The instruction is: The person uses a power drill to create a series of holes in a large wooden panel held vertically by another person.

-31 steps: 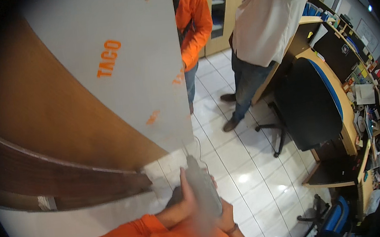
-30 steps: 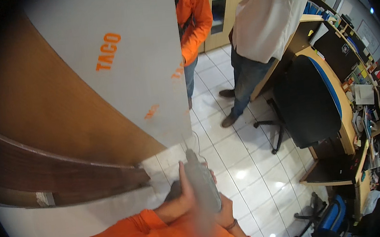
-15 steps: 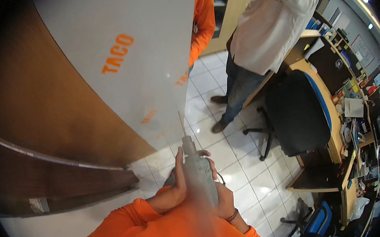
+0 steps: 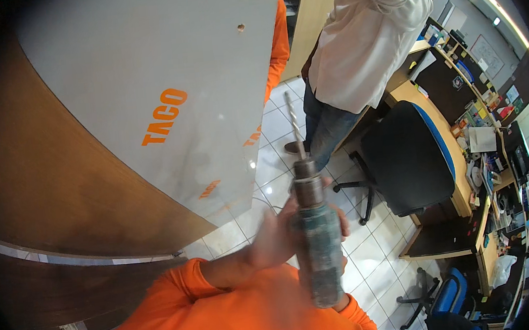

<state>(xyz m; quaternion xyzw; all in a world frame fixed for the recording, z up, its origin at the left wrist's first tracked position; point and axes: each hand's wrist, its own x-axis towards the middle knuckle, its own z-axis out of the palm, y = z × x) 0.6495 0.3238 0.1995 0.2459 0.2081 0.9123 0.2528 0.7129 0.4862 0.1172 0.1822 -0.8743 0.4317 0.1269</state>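
Note:
A worn green power drill (image 4: 319, 255) points away from my body, its long bit (image 4: 294, 124) angled upward in front of the white panel (image 4: 108, 65) with orange print. My left hand (image 4: 284, 233), blurred, is wrapped round the drill near its metal front, with fingertips showing on the far side. My right hand (image 4: 343, 262) grips the drill's rear, mostly hidden behind its body. The panel has a small hole (image 4: 240, 28) near its upper right and stands against a curved brown wooden surface (image 4: 47, 160).
A person in a white shirt (image 4: 355, 48) stands ahead; an orange sleeve (image 4: 275, 49) shows behind the panel. At right are a black office chair (image 4: 404, 158), a cluttered desk (image 4: 487, 162) and a blue chair (image 4: 445, 291). White floor tiles (image 4: 244, 221) run between.
The drill has risen and moved right, now showing larger and clearer. The view has shifted over the panel. The white-shirted person's arm has come into sight at the top.

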